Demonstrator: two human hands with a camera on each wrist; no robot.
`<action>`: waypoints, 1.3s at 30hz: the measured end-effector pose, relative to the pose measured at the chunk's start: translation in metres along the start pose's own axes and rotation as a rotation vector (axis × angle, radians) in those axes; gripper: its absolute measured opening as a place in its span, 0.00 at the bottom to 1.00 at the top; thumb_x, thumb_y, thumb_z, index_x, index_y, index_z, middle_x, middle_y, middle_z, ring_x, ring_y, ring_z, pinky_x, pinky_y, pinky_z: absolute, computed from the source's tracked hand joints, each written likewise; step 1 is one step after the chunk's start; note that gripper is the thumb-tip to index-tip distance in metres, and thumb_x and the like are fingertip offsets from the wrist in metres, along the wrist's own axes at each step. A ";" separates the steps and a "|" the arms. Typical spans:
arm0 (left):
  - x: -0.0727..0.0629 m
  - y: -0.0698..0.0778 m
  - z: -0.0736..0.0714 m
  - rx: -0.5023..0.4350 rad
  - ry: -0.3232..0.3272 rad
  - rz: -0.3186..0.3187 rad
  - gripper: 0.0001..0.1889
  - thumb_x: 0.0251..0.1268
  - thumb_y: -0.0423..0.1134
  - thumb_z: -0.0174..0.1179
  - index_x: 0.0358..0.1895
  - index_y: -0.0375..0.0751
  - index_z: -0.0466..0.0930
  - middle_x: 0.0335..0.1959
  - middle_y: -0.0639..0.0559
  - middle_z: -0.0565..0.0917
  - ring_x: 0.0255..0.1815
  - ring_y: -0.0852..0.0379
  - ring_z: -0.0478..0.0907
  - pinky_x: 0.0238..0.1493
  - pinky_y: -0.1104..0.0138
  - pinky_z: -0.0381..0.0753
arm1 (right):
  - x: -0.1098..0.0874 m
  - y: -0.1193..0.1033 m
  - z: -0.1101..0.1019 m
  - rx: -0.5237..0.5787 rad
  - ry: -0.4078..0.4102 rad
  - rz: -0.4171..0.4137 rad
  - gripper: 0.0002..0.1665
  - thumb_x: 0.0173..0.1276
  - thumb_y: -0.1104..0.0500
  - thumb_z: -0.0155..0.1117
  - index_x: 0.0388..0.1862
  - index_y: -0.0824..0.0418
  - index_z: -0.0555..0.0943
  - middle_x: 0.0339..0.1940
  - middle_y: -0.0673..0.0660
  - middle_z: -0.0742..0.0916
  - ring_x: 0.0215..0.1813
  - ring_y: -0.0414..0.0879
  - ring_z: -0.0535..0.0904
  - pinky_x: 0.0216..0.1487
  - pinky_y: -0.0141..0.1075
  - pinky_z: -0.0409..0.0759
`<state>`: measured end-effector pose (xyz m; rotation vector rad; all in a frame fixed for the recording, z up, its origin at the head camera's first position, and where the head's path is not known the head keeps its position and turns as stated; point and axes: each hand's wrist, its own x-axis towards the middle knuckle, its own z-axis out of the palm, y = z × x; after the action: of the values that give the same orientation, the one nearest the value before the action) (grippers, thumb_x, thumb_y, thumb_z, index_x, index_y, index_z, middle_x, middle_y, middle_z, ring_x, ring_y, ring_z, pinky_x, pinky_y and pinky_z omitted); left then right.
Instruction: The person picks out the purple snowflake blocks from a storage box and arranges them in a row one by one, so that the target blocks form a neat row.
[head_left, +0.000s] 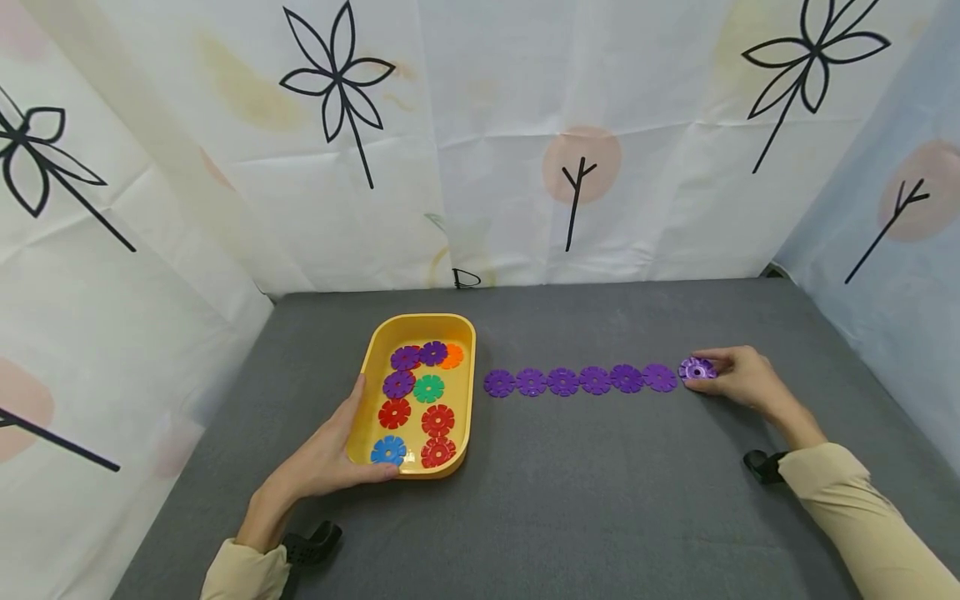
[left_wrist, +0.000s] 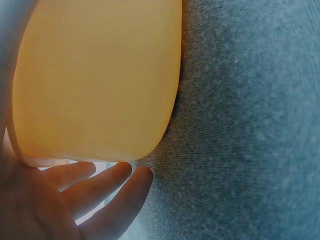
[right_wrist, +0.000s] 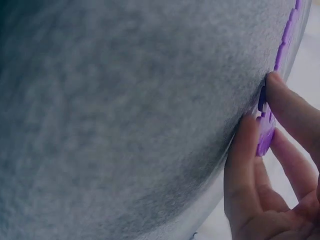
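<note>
My right hand (head_left: 738, 379) pinches a purple flower-shaped plastic disc (head_left: 696, 369) at the right end of a row of several like purple discs (head_left: 563, 382). In the right wrist view, thumb and fingers close on the disc's edges (right_wrist: 265, 137), low over the cloth. At the left, my left hand (head_left: 326, 458) grips the near left corner of a yellow tray (head_left: 467, 400). Its thumb lies at the near rim, and in the left wrist view its fingers (left_wrist: 102, 185) rest against the tray's wall. Red, blue, green, orange and purple discs (head_left: 429, 388) lie inside.
A grey cloth (head_left: 570, 508) covers the table. White printed fabric (head_left: 495, 167) hangs behind and along both sides. Dark bands (head_left: 313, 543) sit on both wrists.
</note>
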<state>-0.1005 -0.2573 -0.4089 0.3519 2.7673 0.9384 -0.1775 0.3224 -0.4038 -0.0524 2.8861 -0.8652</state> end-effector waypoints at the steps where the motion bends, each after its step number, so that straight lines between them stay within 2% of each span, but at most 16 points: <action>1: 0.000 0.000 0.000 -0.001 0.000 0.000 0.71 0.51 0.63 0.75 0.84 0.46 0.27 0.82 0.36 0.51 0.69 0.42 0.67 0.65 0.48 0.79 | 0.001 -0.001 0.000 -0.013 0.004 -0.006 0.38 0.65 0.52 0.75 0.66 0.74 0.76 0.56 0.80 0.82 0.53 0.69 0.79 0.46 0.55 0.78; 3: 0.000 -0.001 0.001 -0.004 -0.001 -0.003 0.71 0.51 0.63 0.75 0.84 0.47 0.26 0.82 0.36 0.51 0.69 0.42 0.67 0.65 0.48 0.78 | 0.001 -0.002 0.001 -0.029 0.006 -0.009 0.38 0.65 0.52 0.75 0.65 0.74 0.76 0.57 0.80 0.82 0.53 0.70 0.81 0.44 0.54 0.79; 7: 0.000 -0.001 0.001 -0.011 -0.002 -0.003 0.71 0.51 0.64 0.74 0.84 0.47 0.27 0.83 0.36 0.50 0.71 0.40 0.66 0.67 0.46 0.77 | 0.002 -0.003 0.003 -0.047 0.002 0.005 0.39 0.65 0.50 0.75 0.65 0.75 0.76 0.56 0.79 0.83 0.47 0.64 0.82 0.38 0.42 0.77; 9: 0.001 -0.001 0.001 -0.015 0.000 -0.002 0.71 0.51 0.64 0.74 0.84 0.47 0.27 0.83 0.36 0.50 0.72 0.40 0.65 0.67 0.46 0.77 | 0.003 -0.003 0.003 -0.054 -0.003 0.013 0.39 0.65 0.50 0.75 0.65 0.75 0.76 0.56 0.79 0.83 0.47 0.63 0.82 0.37 0.41 0.76; 13: 0.001 -0.002 0.001 -0.016 0.000 -0.003 0.71 0.50 0.64 0.74 0.84 0.46 0.27 0.83 0.37 0.50 0.73 0.39 0.65 0.68 0.45 0.77 | 0.002 -0.005 0.004 -0.055 -0.017 0.023 0.39 0.66 0.50 0.74 0.65 0.77 0.75 0.57 0.80 0.83 0.51 0.69 0.82 0.44 0.53 0.81; 17: 0.000 -0.001 0.001 -0.020 -0.004 -0.011 0.71 0.50 0.65 0.74 0.84 0.47 0.27 0.83 0.37 0.50 0.73 0.39 0.64 0.68 0.45 0.77 | 0.002 -0.007 0.003 -0.076 -0.012 0.019 0.39 0.66 0.50 0.73 0.64 0.77 0.76 0.58 0.81 0.82 0.57 0.75 0.79 0.52 0.63 0.78; 20: 0.000 -0.001 0.001 -0.023 -0.006 -0.020 0.72 0.49 0.65 0.74 0.84 0.47 0.27 0.83 0.37 0.50 0.72 0.40 0.65 0.67 0.46 0.77 | 0.002 -0.011 0.003 -0.107 0.017 -0.004 0.37 0.66 0.50 0.73 0.62 0.77 0.77 0.56 0.80 0.83 0.58 0.76 0.78 0.54 0.65 0.76; 23: 0.000 0.000 0.001 -0.025 -0.007 -0.024 0.72 0.49 0.65 0.74 0.84 0.48 0.27 0.83 0.37 0.50 0.72 0.40 0.65 0.67 0.47 0.78 | 0.003 -0.017 0.003 -0.118 0.057 -0.035 0.34 0.66 0.51 0.73 0.60 0.76 0.79 0.53 0.79 0.84 0.54 0.73 0.81 0.52 0.64 0.78; 30: 0.002 -0.001 0.000 -0.023 -0.008 -0.013 0.72 0.50 0.65 0.74 0.84 0.46 0.27 0.83 0.37 0.48 0.73 0.40 0.64 0.68 0.46 0.77 | 0.005 -0.051 0.008 -0.025 0.090 -0.084 0.33 0.70 0.51 0.69 0.64 0.74 0.78 0.56 0.79 0.83 0.54 0.72 0.82 0.48 0.59 0.84; 35: 0.002 -0.001 -0.001 -0.026 -0.011 -0.008 0.72 0.50 0.64 0.74 0.84 0.46 0.26 0.84 0.37 0.48 0.73 0.40 0.64 0.68 0.46 0.76 | 0.006 -0.088 0.021 0.064 0.064 -0.163 0.31 0.73 0.51 0.67 0.66 0.71 0.77 0.58 0.77 0.83 0.56 0.70 0.82 0.47 0.56 0.85; 39: 0.002 -0.001 -0.001 -0.027 -0.014 -0.009 0.72 0.50 0.64 0.74 0.84 0.45 0.27 0.84 0.37 0.48 0.73 0.40 0.64 0.68 0.46 0.76 | 0.009 -0.119 0.036 0.142 0.029 -0.219 0.29 0.73 0.54 0.67 0.66 0.69 0.78 0.59 0.75 0.84 0.58 0.68 0.82 0.50 0.56 0.85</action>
<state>-0.1024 -0.2578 -0.4090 0.3394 2.7383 0.9667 -0.1820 0.2024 -0.3693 -0.3505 2.8747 -1.1143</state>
